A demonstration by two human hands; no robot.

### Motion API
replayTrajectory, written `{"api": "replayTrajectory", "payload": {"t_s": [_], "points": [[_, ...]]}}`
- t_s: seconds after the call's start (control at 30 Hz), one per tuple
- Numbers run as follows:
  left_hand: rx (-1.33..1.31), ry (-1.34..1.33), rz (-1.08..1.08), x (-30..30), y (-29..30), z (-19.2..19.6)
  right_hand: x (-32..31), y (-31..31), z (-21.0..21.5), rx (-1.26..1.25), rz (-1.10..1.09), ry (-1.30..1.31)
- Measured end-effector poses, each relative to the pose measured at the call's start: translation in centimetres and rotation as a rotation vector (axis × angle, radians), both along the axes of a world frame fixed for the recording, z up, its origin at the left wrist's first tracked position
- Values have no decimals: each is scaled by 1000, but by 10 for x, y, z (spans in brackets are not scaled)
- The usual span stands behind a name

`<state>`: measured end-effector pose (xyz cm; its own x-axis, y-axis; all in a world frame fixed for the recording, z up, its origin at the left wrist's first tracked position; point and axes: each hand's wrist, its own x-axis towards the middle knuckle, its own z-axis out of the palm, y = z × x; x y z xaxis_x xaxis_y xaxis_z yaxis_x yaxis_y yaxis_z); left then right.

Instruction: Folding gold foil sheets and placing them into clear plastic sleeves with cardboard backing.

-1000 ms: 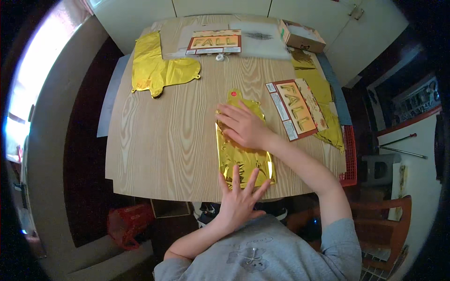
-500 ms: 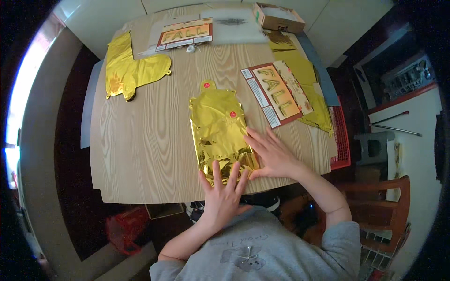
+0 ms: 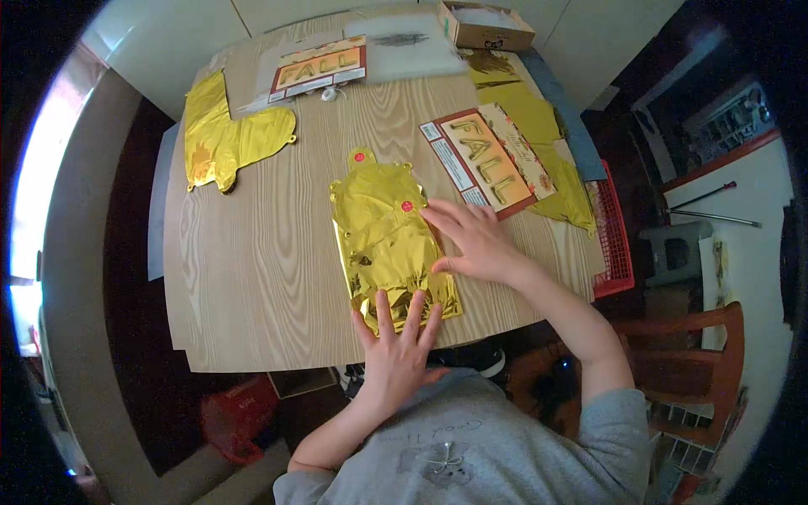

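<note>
A flat gold foil balloon (image 3: 379, 231) lies folded into a long rectangle near the table's front edge. Two round red stickers show on it, one on the tab at its far end. My left hand (image 3: 396, 349) rests on its near end, fingers stretched and spread. Along its right edge lies my right hand (image 3: 475, 244), fingers extended and thumb apart, the fingertips touching the foil near the lower sticker. Just beyond that hand is a printed card (image 3: 488, 160) with gold letter shapes.
An L-shaped gold foil balloon (image 3: 231, 139) lies at the far left. A second printed card (image 3: 318, 69), a clear plastic sheet (image 3: 404, 63) and an open cardboard box (image 3: 488, 32) are at the back. More gold foil (image 3: 568, 189) lies along the right edge, above a red basket (image 3: 619, 227).
My right hand has slid away from me along the foil's right edge, toward the lower sticker. My left hand stays on the near end. The whole view has shifted slightly.
</note>
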<state>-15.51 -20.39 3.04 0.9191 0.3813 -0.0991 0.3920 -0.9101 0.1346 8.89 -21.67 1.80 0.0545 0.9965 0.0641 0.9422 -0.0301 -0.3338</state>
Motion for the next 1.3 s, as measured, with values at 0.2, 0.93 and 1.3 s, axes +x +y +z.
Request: {"api": "replayTrajectory", "payload": {"t_s": [0.2,0.93,1.3], "points": [[8,-12,3,0,-1,-3,8,26,-8,97,-134,-87],[3,-79,17,-3,-3,-4,170,61,8,-327,-657,-107],[39,-85,7,-3,-5,-5,193,54,-7,11,-567,380]]}}
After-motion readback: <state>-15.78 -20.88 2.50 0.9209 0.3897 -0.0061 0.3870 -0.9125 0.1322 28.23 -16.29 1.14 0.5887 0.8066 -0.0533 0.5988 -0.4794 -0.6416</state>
